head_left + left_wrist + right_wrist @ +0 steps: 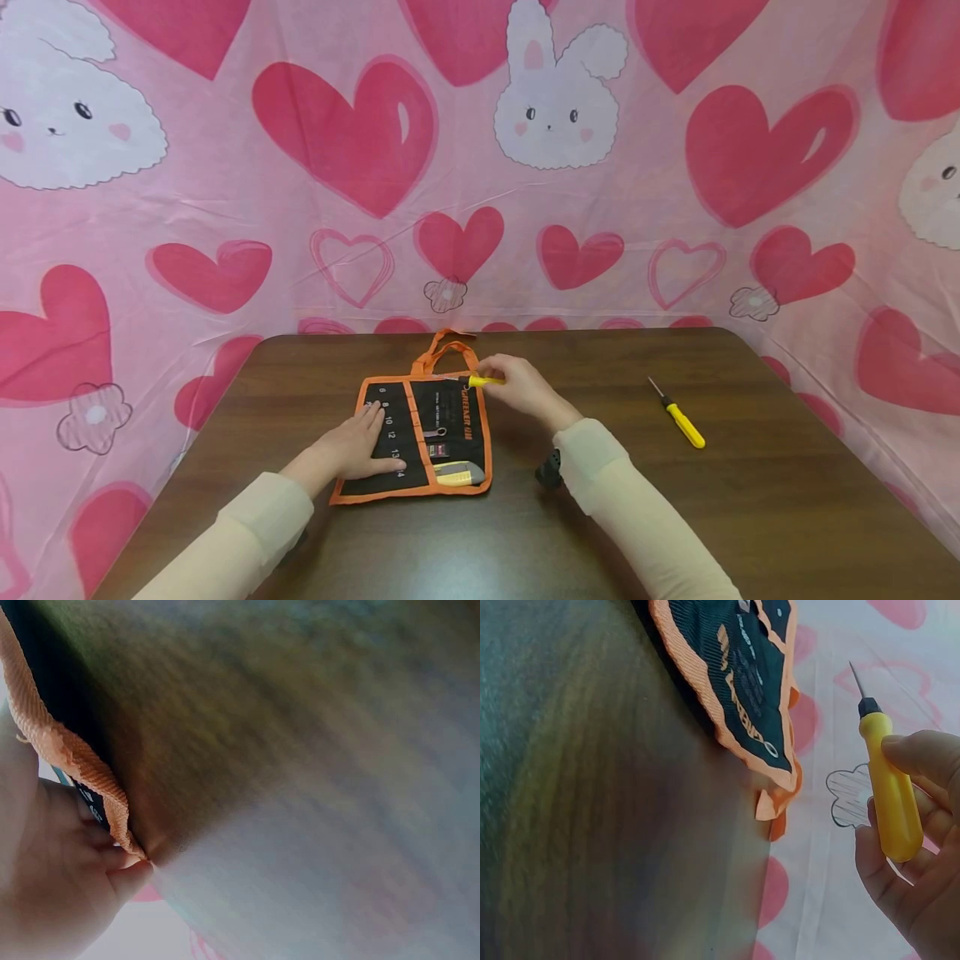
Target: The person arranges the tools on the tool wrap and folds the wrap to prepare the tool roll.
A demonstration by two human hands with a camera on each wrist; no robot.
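A black tool pouch with orange trim (411,425) lies flat on the table, its orange straps (442,354) toward the far edge. My left hand (360,446) rests on its left part, fingers spread over the numbered slots. Between thumb and fingers, my right hand (517,383) holds a yellow-handled screwdriver (891,784) with a black collar and thin metal shaft. In the head view its tip points left over the pouch's far edge. A yellow utility knife (459,473) sits in the pouch's near right pocket, and a small ring-ended metal tool (435,432) shows farther up.
A second yellow-handled screwdriver (684,423) lies on the right side of the brown wooden table (600,517), shaft pointing away. Behind the table hangs a pink cloth (465,183) printed with hearts and rabbits.
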